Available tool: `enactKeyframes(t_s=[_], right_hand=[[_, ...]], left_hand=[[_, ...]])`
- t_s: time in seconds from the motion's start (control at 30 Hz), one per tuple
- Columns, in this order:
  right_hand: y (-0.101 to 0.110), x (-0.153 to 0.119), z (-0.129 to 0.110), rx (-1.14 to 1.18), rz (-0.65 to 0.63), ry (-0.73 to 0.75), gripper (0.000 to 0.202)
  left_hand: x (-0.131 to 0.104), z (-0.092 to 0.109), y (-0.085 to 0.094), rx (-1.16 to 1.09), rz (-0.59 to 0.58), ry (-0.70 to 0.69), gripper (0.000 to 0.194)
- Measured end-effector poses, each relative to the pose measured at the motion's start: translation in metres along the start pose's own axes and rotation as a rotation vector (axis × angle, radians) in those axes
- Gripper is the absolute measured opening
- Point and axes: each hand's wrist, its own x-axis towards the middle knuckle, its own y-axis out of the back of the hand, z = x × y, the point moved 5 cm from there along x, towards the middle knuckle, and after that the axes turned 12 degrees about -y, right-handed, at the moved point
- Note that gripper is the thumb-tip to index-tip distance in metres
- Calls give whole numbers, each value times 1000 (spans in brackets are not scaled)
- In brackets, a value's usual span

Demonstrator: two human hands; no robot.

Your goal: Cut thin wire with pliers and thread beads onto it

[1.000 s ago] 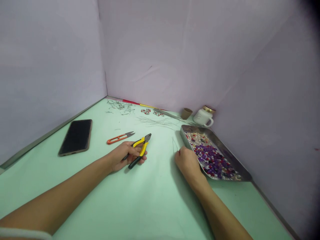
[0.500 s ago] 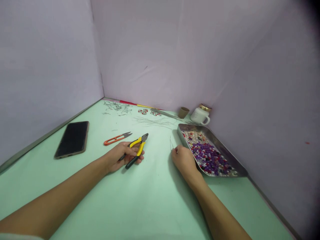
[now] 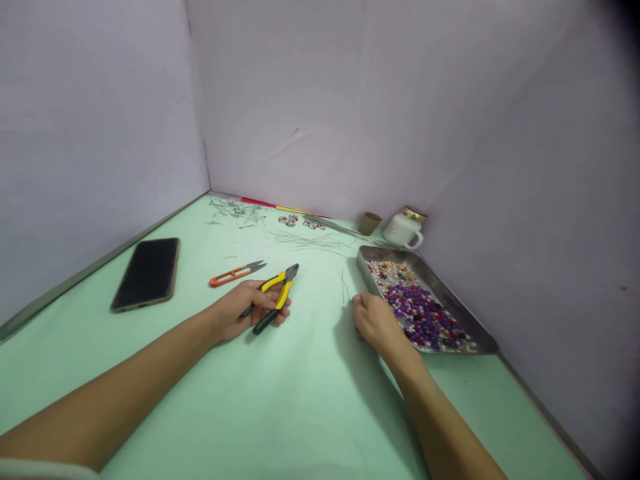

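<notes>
Left hand [image 3: 245, 312]: closed around black-and-yellow pliers [image 3: 286, 293], thumb over one handle, fingers beneath the other. The tool sits at the hand's 2 o'clock, head pointing to 1 o'clock, handles spread; whether its jaws meet is too small to tell.

Right hand [image 3: 376, 321]: fingers curled in. Thin wires [image 3: 343, 285] show at its 11 o'clock, just beside the fingertips; whether these are pinched or lie on the table [image 3: 300, 400] cannot be told. A metal tray [image 3: 463, 317] of beads stands at its 3 o'clock.

Markings: the white mug [image 3: 400, 230], at the right hand's 1 o'clock, bears faint marks, illegible.

Limits of view: the left hand covers part of one handle; the right hand hides part of the tray's near side. A sleeve [image 3: 45, 469] at 7 o'clock is cut off. Wire scraps [image 3: 237, 212] at 11 o'clock are too fine to separate.
</notes>
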Motion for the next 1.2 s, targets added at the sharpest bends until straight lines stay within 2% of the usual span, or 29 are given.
enactKeyframes(t_s=[0.17,0.27,0.37,0.63,0.97,1.07,1.2], right_hand=[[0,-5,4,72,-40,-43,29],[2,-6,2,36,7,-103,22],[2,-7,0,-20,53,-101,18],[-3,-12,-1,-156,63,-80,19],[1,-24,-13,-282,46,-100,22],[-1,-24,-14,-264,49,-112,24],[1,-21,-11,-157,119,-118,21]], left_hand=[[0,-1,2,-12,1,-6,38],[1,-2,4,-8,14,0,40],[1,-2,3,-3,10,1,39],[-3,0,-2,14,-64,-12,30],[-2,-1,-2,19,-46,-15,30],[-2,-1,-2,33,-48,-16,31],[-3,-1,-2,53,-48,-16,28]])
